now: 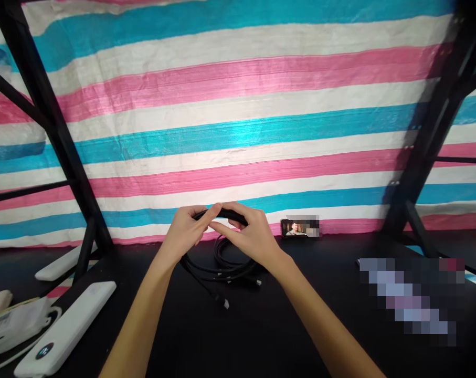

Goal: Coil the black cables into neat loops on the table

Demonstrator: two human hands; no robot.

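My left hand (191, 228) and my right hand (249, 231) are both closed around a black cable (232, 214), lifted just above the table. The upper strands of its loop run bunched between my fingers. Lower down, more of the loop (206, 272) hangs below my hands, close to the tabletop. Pale connector plugs (226, 303) show at the cable ends, one below my left hand and another plug (258, 282) below my right hand. My fingers and palms hide part of the coil.
A phone (294, 228) with a lit screen leans at the back of the black table (230, 346). White power banks (68, 328) and a white device with a cord (19, 320) lie at left. Black frame posts (52, 121) flank a striped sheet (241, 131). A blurred patch covers something at right.
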